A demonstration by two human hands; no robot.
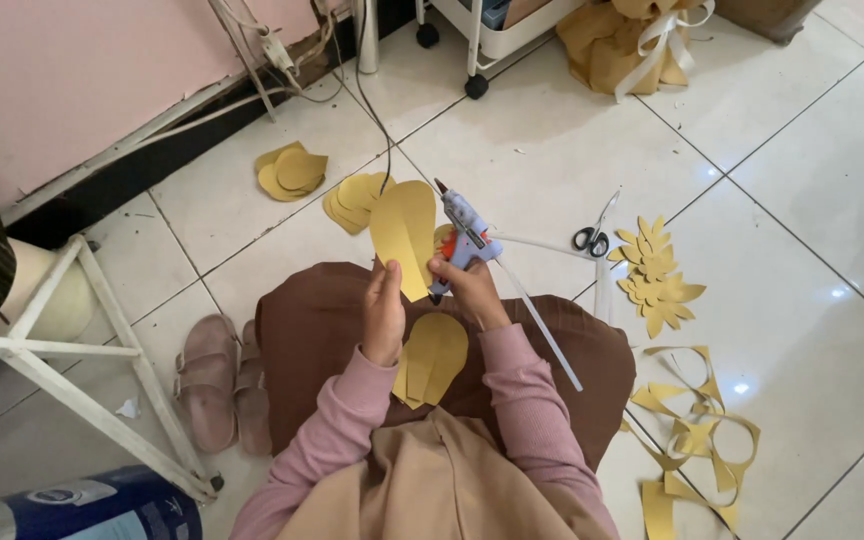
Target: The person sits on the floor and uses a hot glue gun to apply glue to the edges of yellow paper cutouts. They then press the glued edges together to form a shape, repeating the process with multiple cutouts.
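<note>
A: Head view, what do we have up front?

B: We see the left hand (384,312) w/ a narrow grip, pinching the lower edge of a gold paper petal (404,235), held upright over the lap. Right hand (470,290) has its grip wrapped round a blue glue gun (464,238), nozzle pointing up and away, body just beside the petal's right edge.

A: Touching?

B: Can't tell, too close to call. A white glue stick (544,325) runs from the gun's back, down-right across the knee.

A: And on the lap?

B: We spot more gold petals (432,360) stacked on the brown skirt (322,320), right under both hands.

A: Floor?

B: Tiled floor (802,200). Two petal piles (292,172) and (354,198) ahead of the knees, near the pink wall. Scissors (592,238) to the right, next to a leafy gold cut-out (657,280). Gold offcuts (697,425) lie nearer us, right side. Pink sandals (217,380) left of the skirt, beside a white stand's leg (112,320).
</note>
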